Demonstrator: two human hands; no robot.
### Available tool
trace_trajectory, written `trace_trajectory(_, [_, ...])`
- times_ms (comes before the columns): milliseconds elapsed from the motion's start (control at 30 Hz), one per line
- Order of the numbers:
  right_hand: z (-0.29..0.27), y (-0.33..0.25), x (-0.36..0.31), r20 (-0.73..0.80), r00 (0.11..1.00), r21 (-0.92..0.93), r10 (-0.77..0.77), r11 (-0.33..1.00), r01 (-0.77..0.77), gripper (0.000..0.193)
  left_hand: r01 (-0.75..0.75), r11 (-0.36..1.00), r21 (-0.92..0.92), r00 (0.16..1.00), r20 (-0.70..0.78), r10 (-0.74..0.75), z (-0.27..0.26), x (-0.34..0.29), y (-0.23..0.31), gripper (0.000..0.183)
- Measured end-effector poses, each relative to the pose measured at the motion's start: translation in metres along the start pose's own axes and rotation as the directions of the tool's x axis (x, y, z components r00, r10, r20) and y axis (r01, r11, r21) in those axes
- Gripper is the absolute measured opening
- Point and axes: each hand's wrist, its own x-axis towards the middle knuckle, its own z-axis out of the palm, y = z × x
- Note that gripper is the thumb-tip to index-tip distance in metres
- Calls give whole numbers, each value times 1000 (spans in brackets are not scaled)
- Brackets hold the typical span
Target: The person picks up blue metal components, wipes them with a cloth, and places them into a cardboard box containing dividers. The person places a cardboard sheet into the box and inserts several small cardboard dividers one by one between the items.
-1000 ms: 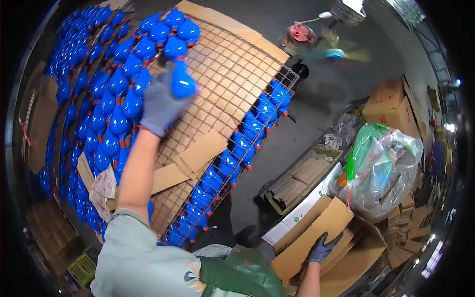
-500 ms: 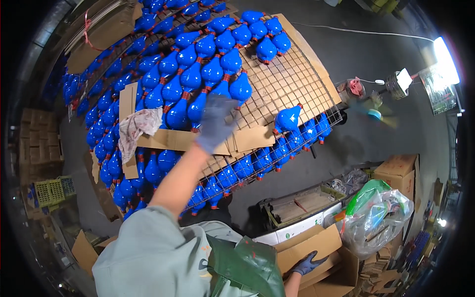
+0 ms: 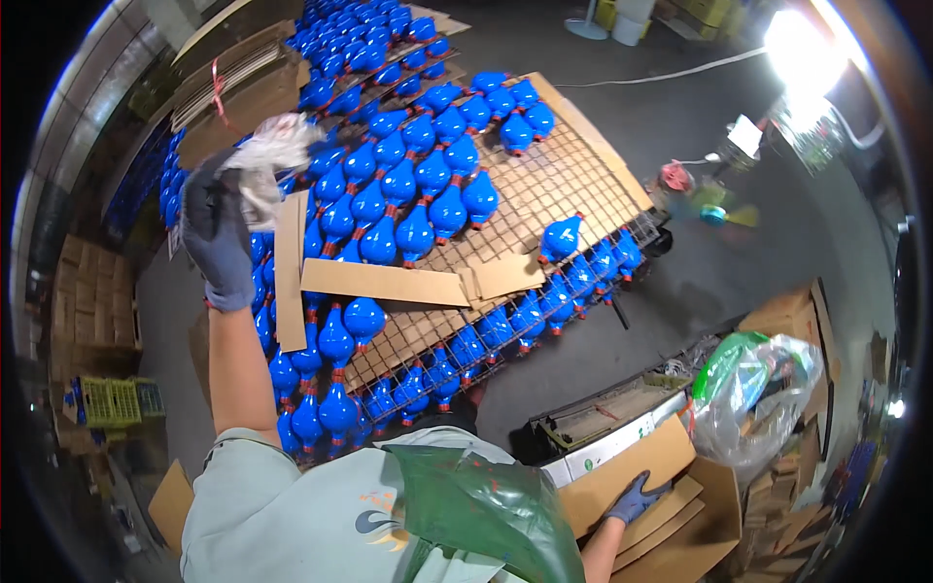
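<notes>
My left hand (image 3: 216,233), in a grey glove, is raised at the left and closed on a crumpled white cloth (image 3: 267,160) with reddish marks. Beneath the cloth are glossy blue bulb-shaped pieces (image 3: 398,183) with red necks, lying in rows on a wire rack (image 3: 573,160). Two long cardboard strips (image 3: 384,281) rest over the pieces and the rack. At the lower right my right hand (image 3: 637,497), gloved too, grips the flap edge of an open cardboard box (image 3: 714,515); its thumb is hard to make out.
Flattened cardboard (image 3: 243,92) tied with pink string stands at the far left. A plastic bag (image 3: 758,394) bulges beside the box. Beyond the rack's right end are a fan (image 3: 719,216) and a bright lamp (image 3: 805,53). A yellow crate (image 3: 109,401) sits at the left.
My left hand has swung left from above the rack's middle and picked up the cloth, lifting it off the cardboard strips. My right hand stays on the box. The view has shifted.
</notes>
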Motion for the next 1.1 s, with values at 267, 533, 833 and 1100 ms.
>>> trace_trajectory(267, [-75,-188,-33,-32,897,622,-442,693,364,77,610,695,-380,629,766,-134,142,-133,185,15])
trace_trajectory(533, [-173,-169,-69,461,708,885,-535,215,-413,54,680,722,-132,-33,977,210,147,-249,354,19])
trace_trajectory(833, [-209,-71,-144,491,870,848,36,-250,-468,37,-130,674,-728,8,678,735,82,-354,409,90])
trace_trajectory(1100, [-228,-23,-154,494,854,869,-166,130,-477,57,832,555,9,-167,958,235,127,-321,389,22])
